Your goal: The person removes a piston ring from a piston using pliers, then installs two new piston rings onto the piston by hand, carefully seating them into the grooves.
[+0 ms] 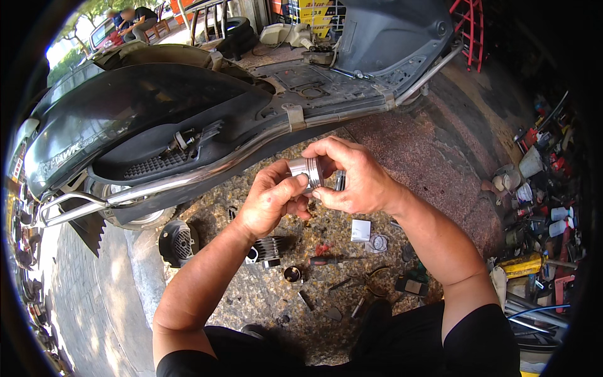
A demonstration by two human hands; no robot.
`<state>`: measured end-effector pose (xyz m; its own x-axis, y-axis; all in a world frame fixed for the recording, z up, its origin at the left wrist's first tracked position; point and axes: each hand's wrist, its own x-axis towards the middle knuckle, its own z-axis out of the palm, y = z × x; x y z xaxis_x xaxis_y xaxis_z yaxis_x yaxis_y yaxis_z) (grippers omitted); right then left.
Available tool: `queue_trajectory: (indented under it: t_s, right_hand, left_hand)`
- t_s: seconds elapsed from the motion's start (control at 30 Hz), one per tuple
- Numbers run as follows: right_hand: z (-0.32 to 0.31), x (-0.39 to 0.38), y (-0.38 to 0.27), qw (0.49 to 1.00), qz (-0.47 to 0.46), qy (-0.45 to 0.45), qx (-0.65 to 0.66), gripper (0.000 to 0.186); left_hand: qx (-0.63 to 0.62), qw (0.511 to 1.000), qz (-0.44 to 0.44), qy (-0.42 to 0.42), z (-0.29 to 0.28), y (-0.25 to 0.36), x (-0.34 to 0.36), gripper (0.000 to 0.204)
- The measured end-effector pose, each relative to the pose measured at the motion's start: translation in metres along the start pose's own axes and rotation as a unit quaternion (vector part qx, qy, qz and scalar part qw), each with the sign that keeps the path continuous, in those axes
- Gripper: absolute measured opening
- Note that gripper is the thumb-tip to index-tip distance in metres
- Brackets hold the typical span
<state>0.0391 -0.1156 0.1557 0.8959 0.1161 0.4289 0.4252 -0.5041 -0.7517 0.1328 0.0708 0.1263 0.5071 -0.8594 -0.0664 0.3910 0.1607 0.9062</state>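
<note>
Between my left hand (pixel 271 200) and my right hand (pixel 352 176) is a silver piston (pixel 300 166) with ring grooves, held sideways at the picture's center. My left thumb presses on its side; my right fingers close round the grooved end. A small dark part behind my right fingers is too hidden to name. On the ground below lie a finned cylinder (pixel 267 250), a used piston (pixel 292 274), a white card or box (pixel 360 230), thin rings in a bag (pixel 377 244), a screwdriver (pixel 325 260) and pliers (pixel 377 284).
A black scooter (pixel 138 107) with a bare floorboard spans the upper view. A fan cover (pixel 179 242) lies at left. Cluttered tools and containers (pixel 524 188) line the right, near a yellow object (pixel 521 266). Two people (pixel 135 25) sit in the upper left background.
</note>
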Motion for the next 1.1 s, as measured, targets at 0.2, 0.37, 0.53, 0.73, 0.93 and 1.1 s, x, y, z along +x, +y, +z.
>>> queue_trajectory:
  t_s: [0.2, 0.37, 0.53, 0.73, 0.93, 1.1]
  right_hand:
    - [0.001, -0.001, 0.003, 0.996, 0.063, 0.023, 0.06, 0.048]
    - [-0.001, 0.0, 0.001, 0.987, 0.111, 0.001, 0.112, 0.055]
    - [-0.002, 0.002, 0.0, 0.984, 0.115, -0.032, 0.131, 0.058]
    - [-0.012, 0.006, 0.017, 0.939, 0.186, -0.003, 0.288, 0.04]
    - [0.006, 0.009, 0.034, 0.963, 0.119, -0.029, 0.239, 0.041]
    - [0.009, 0.015, 0.031, 0.971, 0.111, -0.071, 0.199, 0.023]
  left_hand:
    - [0.116, 0.984, 0.134, 0.011, -0.001, -0.002, 0.002, 0.06]
    - [0.438, 0.857, 0.262, 0.067, 0.004, -0.001, -0.001, 0.07]
    - [0.48, 0.814, 0.313, 0.092, 0.004, -0.001, 0.001, 0.06]
    - [0.473, 0.809, 0.34, 0.079, -0.002, 0.002, -0.002, 0.062]
    - [0.398, 0.858, 0.324, 0.006, -0.001, 0.004, -0.011, 0.063]
    - [0.182, 0.954, 0.235, -0.051, -0.001, 0.001, -0.017, 0.061]
